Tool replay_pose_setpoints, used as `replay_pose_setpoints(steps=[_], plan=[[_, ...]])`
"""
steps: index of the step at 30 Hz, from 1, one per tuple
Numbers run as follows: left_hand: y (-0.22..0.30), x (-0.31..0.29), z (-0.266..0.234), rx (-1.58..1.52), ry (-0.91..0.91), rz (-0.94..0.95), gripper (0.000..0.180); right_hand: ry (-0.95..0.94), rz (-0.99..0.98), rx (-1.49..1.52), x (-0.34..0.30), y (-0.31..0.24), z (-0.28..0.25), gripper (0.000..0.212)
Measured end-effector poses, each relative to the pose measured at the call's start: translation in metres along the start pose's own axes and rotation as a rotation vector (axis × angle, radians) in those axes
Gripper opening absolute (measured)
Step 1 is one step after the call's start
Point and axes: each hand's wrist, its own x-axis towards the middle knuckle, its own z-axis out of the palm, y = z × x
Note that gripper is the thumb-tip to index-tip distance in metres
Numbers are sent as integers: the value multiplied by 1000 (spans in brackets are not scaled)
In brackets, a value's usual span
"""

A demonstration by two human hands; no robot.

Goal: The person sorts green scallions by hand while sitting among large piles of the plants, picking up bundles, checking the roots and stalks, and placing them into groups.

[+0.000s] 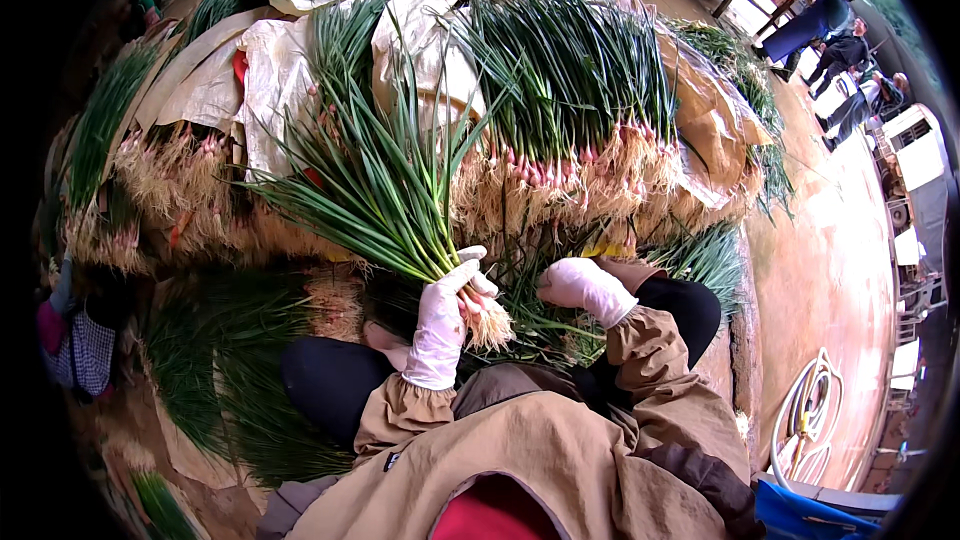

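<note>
My left hand (444, 322), in a white glove, is closed round a bunch of spring onions (405, 210). The long green leaves fan up and to the left, while the pinkish bulbs and pale roots point down to the right below my fingers. To the right, my white-gloved right hand (585, 289) is curled closed, apart from the bunch. Whatever its fingers may hold is hidden. Just beyond both hands lies a thick row of spring onions (570, 80) on a pile, with pink bulbs and stringy roots facing me.
Pale cloth sheets (410, 40) lie between layers of the pile. Loose green leaves (255, 360) spread over the floor to the left. A coiled hose (808, 420) lies at the right. Several people (840, 50) are at the far right; another person (85, 340) is at the left edge.
</note>
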Motion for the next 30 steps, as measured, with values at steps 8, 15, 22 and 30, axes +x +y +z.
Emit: replay_pose_setpoints(steps=[8,15,22,30], plan=[[-9,13,1,-67,-137,-35,29,822,455,153,48,34,-148,34],[-19,18,-1,22,-39,-136,20,797,63,1004,21,-31,-78,37],[-28,17,-5,-80,-85,-123,24,637,-157,1530,31,-79,-22,31],[-26,20,-15,-517,-418,-135,24,277,-318,2221,46,-87,-36,42]])
